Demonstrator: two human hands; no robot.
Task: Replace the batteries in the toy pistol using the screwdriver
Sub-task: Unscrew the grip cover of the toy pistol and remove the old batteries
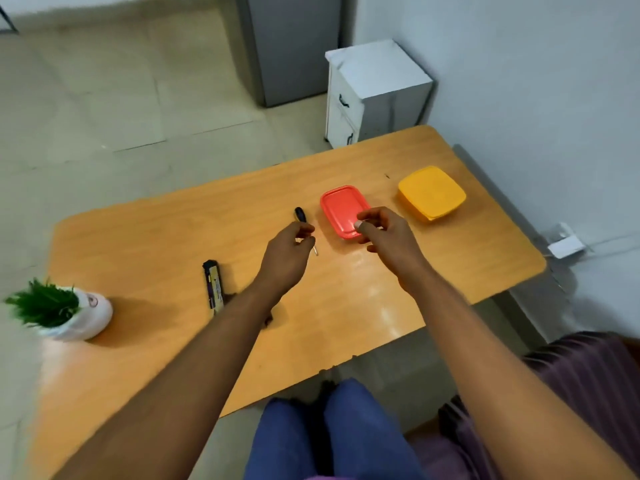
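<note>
The screwdriver (300, 214) lies on the wooden table (346, 306). Its black handle pokes out above my left hand (289, 252) and its metal tip shows below the fingers, which are closed around its middle. My right hand (386, 235) hovers over the near edge of the closed red container (341, 206), thumb and fingers curled into a pinch. A small pale spot shows at the thumb tip, and I cannot tell if it is an object. The black toy pistol (214, 287) with a yellow label lies to the left, partly hidden by my left forearm.
A closed yellow container (431, 192) sits at the table's far right. A small potted plant (59, 311) stands at the left edge. A white drawer cabinet (374, 91) is on the floor beyond the table. My knees (332, 434) are under the near edge.
</note>
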